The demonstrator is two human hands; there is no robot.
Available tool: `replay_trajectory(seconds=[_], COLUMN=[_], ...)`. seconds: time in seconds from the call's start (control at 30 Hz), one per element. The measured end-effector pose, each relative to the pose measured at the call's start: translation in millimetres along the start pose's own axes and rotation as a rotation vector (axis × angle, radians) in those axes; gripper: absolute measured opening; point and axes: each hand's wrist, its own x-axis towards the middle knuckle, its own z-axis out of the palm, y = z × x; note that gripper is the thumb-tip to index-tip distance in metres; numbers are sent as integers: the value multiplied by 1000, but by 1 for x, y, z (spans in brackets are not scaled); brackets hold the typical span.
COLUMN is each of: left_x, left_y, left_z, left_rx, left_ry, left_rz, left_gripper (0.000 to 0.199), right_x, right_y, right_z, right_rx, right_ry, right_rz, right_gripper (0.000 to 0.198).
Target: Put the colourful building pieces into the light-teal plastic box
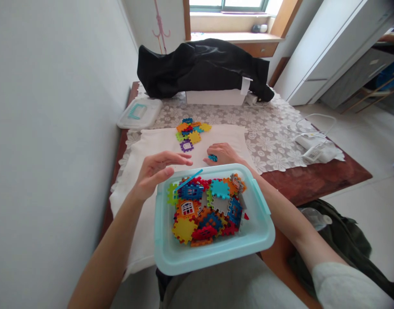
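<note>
A light-blue plastic box [214, 257] in front of me holds many toothed building pieces in yellow, red, orange, blue and grey. A thin blue strip [189, 180] leans across the pieces near the box's far left edge. My left hand [156, 171] hovers by that corner, fingers stretched and apart, with nothing in it. Beyond the box's far rim, my right hand [223, 153] is low over the white cloth, its fingers curled on a blue building piece [213, 158]. A little farther off lies a loose group of building pieces, with a purple window piece [186, 146] nearest.
The white cloth [137, 163] lies over a floral lace tablecloth [274, 146]. At the back left rests a clear box lid [140, 113]. A black cover [203, 64] drapes over a white box [215, 98]. A white cable [319, 115] and adapter lie at the right.
</note>
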Motion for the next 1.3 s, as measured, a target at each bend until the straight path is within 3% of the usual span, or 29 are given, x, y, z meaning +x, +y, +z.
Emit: replay_trajectory(seconds=[0.13, 0.2, 0.47, 0.63, 0.83, 0.93, 1.13, 1.3], left_x=[5, 7, 4, 3, 3, 2, 8, 12], left_y=[6, 8, 5, 5, 3, -6, -44, -82], left_z=[-3, -3, -10, -13, -12, -9, 3, 4], left_rx=[123, 137, 137, 127, 54, -74, -345, -296], left_ry=[-221, -265, -305, -343, -353, -239, 242, 387], left_rz=[-97, -113, -127, -138, -207, -239, -283, -416], left_gripper=[28, 28, 32, 23, 24, 22, 28, 47], right_x=[-1, -2, -4, -4, -4, -4, -4, -1], right_y=[4, 6, -3, -6, -1, -2, 1, 6], right_z=[3, 4, -11, -23, -22, -21, -13, 4], right_rx=[24, 43, 69, 54, 29, 45, 85, 192], right_ry=[17, 14, -61, -115, -153, -154, -137, -20], right_rz=[3, 9, 31, 81, 61, 26, -21, 44], right_gripper=[40, 41, 43, 42, 40, 37, 34, 32])
